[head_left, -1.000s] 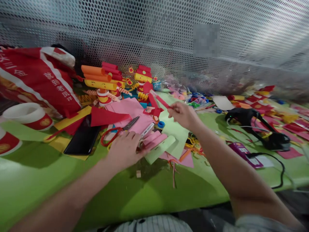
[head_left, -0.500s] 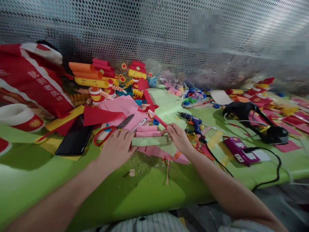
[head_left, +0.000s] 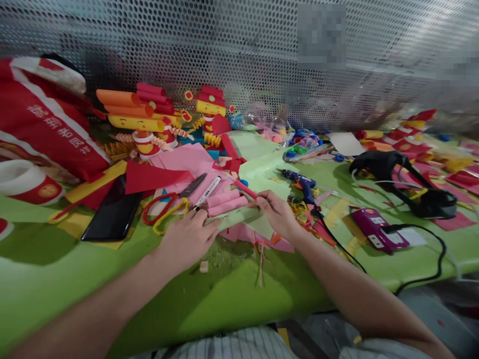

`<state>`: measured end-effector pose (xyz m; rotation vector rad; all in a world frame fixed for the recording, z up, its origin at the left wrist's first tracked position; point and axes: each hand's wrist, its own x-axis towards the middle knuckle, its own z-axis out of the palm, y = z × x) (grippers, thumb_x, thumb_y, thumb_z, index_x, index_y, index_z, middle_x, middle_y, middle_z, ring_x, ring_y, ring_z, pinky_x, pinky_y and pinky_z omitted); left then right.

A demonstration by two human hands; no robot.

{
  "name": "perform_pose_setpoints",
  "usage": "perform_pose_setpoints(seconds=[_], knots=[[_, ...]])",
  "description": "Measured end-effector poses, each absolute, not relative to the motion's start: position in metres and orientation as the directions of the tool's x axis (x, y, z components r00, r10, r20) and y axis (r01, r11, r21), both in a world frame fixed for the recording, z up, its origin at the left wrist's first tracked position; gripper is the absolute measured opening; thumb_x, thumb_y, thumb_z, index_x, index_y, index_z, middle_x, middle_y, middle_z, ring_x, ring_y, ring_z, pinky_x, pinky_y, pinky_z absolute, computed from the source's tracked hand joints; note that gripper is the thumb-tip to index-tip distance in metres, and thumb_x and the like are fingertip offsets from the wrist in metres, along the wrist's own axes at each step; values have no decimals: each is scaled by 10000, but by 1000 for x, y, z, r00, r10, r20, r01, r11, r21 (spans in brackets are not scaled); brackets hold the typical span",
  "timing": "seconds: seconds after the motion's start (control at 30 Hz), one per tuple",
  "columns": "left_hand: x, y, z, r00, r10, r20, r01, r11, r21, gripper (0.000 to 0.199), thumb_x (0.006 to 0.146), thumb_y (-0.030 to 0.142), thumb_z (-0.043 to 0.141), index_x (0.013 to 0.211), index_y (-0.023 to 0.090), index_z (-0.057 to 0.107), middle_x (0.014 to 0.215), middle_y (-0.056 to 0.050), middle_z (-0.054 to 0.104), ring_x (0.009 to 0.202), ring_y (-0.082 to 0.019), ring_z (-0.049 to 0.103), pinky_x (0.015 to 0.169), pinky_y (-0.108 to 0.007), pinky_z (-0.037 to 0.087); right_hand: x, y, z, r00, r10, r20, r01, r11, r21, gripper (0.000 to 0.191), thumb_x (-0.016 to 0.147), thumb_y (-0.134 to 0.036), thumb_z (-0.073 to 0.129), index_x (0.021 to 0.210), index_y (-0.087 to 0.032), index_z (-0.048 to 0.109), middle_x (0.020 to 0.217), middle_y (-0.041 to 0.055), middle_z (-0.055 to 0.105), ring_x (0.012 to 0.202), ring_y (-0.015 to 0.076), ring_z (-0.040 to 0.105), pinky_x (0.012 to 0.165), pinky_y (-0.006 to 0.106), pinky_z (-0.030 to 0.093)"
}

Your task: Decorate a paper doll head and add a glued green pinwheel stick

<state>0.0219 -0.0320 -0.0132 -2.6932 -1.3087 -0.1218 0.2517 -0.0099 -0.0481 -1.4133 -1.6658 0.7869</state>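
My left hand (head_left: 190,234) is closed on the left end of a pale green paper roll (head_left: 234,218) with small dark marks drawn on it. Two pink paper rolls (head_left: 227,204) lie along its far side. In my right hand (head_left: 277,214) is a slim red pen (head_left: 246,189), pinched near the roll's right end and slanting away to the left. A white marker (head_left: 208,190) lies beyond my left fingers. Scissors (head_left: 192,185) with red and yellow handles rest beside that hand, partly covered by it.
At left are a black phone (head_left: 112,212), a paper cup (head_left: 32,182) and a red bag (head_left: 48,119). Paper figures (head_left: 136,124) stand behind. To the right are a blue glue gun (head_left: 301,183), a purple power strip (head_left: 377,229) with cables, and a black strapped object (head_left: 404,184).
The green roll has tilted, its right end rising, and my left hand has shifted slightly right and nearer me. More of the white marker and the scissors' yellow handle now shows.
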Motion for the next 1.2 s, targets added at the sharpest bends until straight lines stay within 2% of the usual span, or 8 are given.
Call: perform_pose_setpoints(seconds=[0.3,0.53,0.73,0.8,0.87,0.97,1.07,1.2], knots=[[20,-34,-18,709,694,127,705,-702,-100,282,865,220,425,1057,237,631,702,-51,583,635,-178,558,525,-266,404,252,-14,-42,-137,974,181,525,226,-821,220,858,-390,425,844,-200,535,801,39,712,578,123,563,537,234,399],[26,-38,-15,733,676,-77,664,-736,-136,584,582,100,671,1150,187,565,724,-46,602,685,-227,590,544,-298,440,251,-14,-44,-155,969,193,549,246,-799,214,854,-387,424,876,-196,518,816,58,713,653,151,614,574,253,424],[25,-38,-21,767,641,33,638,-756,-150,352,705,94,578,1046,178,602,657,-26,591,619,-203,591,497,-286,425,258,-16,-41,-37,930,366,614,310,-726,215,841,-397,460,904,-204,530,791,59,705,640,159,597,579,269,426],[24,-38,-20,772,614,166,635,-758,-148,164,759,126,542,894,170,625,641,-19,582,598,-184,580,489,-280,425,262,-17,-35,-27,900,436,604,362,-710,193,843,-377,461,905,-210,534,780,57,707,635,156,598,575,270,438],[22,-40,-17,727,582,365,660,-740,-133,137,820,162,483,748,167,600,661,-28,589,617,-169,577,526,-279,447,266,-20,-29,-58,874,482,594,419,-687,168,823,-358,495,885,-212,552,739,50,703,588,148,592,543,265,444],[20,-42,-10,605,544,581,717,-689,-102,121,834,245,500,816,166,590,881,-85,635,816,-205,597,694,-325,486,267,-27,-20,-171,844,508,520,515,-681,139,766,-323,573,832,-203,600,644,40,685,509,143,587,484,258,450],[19,-41,-7,594,558,579,734,-670,-107,270,844,358,492,1032,176,561,1056,-123,615,971,-251,565,796,-394,467,262,-36,-14,-270,821,503,377,571,-730,118,734,-296,606,803,-205,637,617,36,687,477,144,599,452,249,462],[20,-39,-13,724,564,396,658,-738,-151,248,901,300,375,883,170,585,730,-50,640,704,-181,578,621,-311,453,250,-47,-10,-303,838,454,199,521,-830,92,721,-268,631,791,-211,646,608,34,691,448,136,600,416,227,465]])
